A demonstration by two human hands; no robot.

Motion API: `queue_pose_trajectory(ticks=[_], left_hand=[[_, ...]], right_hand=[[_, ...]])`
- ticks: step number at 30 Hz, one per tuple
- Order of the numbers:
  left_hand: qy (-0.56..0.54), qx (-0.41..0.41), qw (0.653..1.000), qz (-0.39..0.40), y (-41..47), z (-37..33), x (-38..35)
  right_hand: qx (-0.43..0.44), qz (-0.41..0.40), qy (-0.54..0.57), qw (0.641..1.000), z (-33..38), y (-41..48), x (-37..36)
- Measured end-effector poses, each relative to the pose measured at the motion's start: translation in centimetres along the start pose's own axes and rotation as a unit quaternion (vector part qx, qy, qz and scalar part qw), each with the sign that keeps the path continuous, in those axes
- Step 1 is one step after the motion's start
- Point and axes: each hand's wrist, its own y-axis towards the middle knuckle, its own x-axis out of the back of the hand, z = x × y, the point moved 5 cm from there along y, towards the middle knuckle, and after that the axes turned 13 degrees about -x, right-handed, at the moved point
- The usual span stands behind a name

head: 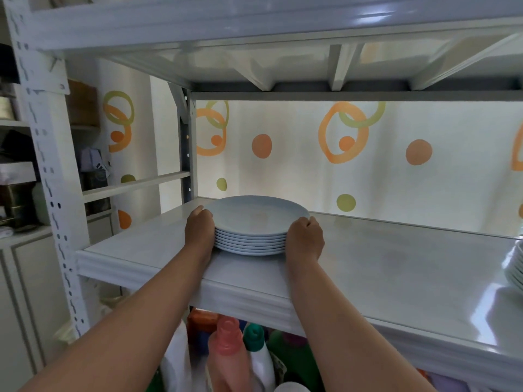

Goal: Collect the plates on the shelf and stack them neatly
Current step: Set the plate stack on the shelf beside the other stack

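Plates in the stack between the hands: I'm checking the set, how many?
7 pale blue round plates by visible rims, stacked on the white shelf between left hand and right hand. More white plates are cut off at right.

Behind the rack upright (48, 171) I see a white curtain (311, 165) printed with orange and green rings and dots. Below and right of that upright, I make out a pink bottle (230, 346) beside a white bottle with a green cap (257, 349). Left of the upright, dark boxes (17, 193) sit on another unit.
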Motion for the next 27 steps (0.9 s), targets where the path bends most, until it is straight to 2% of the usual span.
queue_pose_trajectory(ticks=[21, 27], left_hand=[[0.035, -0.004, 0.999, 0.011, -0.7, -0.4, -0.1], [0.106, -0.066, 0.992, 0.014, -2.2, -2.0, -0.1]], right_hand=[[0.013, 0.022, -0.024, 0.999, 0.1, -0.3, 0.0], [0.02, 0.016, -0.026, 0.999, 0.2, -0.7, -0.1]])
